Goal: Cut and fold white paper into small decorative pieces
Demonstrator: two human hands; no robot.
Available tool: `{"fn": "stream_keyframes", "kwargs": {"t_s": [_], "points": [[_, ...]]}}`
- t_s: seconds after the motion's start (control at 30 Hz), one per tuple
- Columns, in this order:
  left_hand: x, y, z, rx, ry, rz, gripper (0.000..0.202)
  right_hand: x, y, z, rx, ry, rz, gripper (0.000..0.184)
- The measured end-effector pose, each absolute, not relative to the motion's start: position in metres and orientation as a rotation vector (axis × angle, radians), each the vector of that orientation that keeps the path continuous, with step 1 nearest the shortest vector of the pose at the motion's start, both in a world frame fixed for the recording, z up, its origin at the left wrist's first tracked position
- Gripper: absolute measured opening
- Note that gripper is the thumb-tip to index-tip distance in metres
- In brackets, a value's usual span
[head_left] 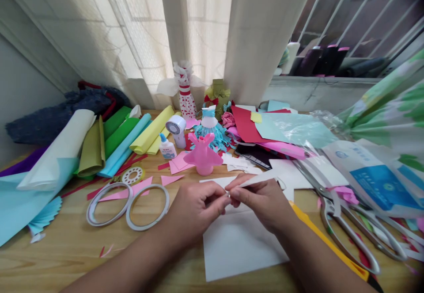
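A narrow white paper strip (260, 178) runs between my two hands, above a white sheet (243, 244) lying on the table. My left hand (202, 204) pinches the strip's left end between thumb and fingers. My right hand (260, 195) is closed on the same strip, close to the left fingertips, and its far end sticks out to the upper right. Just beyond my hands stands a pink paper dress shape (203, 155), upright. My fingers partly hide the end of the strip.
Two tape rolls (148, 227) lie left of my hands. A glue bottle (168, 147) and a small handheld fan (177, 129) stand behind them. Large scissors (334, 211) and a yellow-handled tool (326, 235) lie at right. Rolled coloured paper (124, 145) fills the left side.
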State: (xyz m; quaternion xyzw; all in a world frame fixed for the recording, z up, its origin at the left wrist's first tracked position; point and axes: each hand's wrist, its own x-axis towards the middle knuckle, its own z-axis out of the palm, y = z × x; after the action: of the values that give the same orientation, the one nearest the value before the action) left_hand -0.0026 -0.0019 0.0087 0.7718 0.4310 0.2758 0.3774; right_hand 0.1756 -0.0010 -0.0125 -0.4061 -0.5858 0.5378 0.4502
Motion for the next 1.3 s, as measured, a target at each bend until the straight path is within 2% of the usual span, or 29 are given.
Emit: {"fn": "stream_keyframes", "kwargs": {"t_s": [0.23, 0.53, 0.97, 1.17, 1.3], "points": [[-0.0029, -0.0031, 0.0084, 2.079, 1.147, 0.776, 0.024, 0.1766, 0.0003, -0.0100, -1.012, -1.402, 1.315, 0.014], [-0.0041, -0.0044, 0.0015, 2.354, 1.203, 0.848, 0.023, 0.1770, 0.0007, -0.0118, -1.026, -1.301, 1.326, 0.022], [-0.0017, -0.0014, 0.0085, 1.913, 1.068, 0.688, 0.021, 0.1777, 0.0017, -0.0104, -0.940, -1.311, 1.365, 0.014], [0.0007, -0.0020, 0.0056, 1.799, 1.008, 0.734, 0.025, 0.1737, -0.0007, -0.0073, -0.915, -1.380, 1.386, 0.009], [0.0012, -0.0015, 0.0057, 1.713, 0.980, 0.733, 0.024, 0.1727, -0.0012, -0.0069, -0.824, -1.306, 1.473, 0.013]]}}
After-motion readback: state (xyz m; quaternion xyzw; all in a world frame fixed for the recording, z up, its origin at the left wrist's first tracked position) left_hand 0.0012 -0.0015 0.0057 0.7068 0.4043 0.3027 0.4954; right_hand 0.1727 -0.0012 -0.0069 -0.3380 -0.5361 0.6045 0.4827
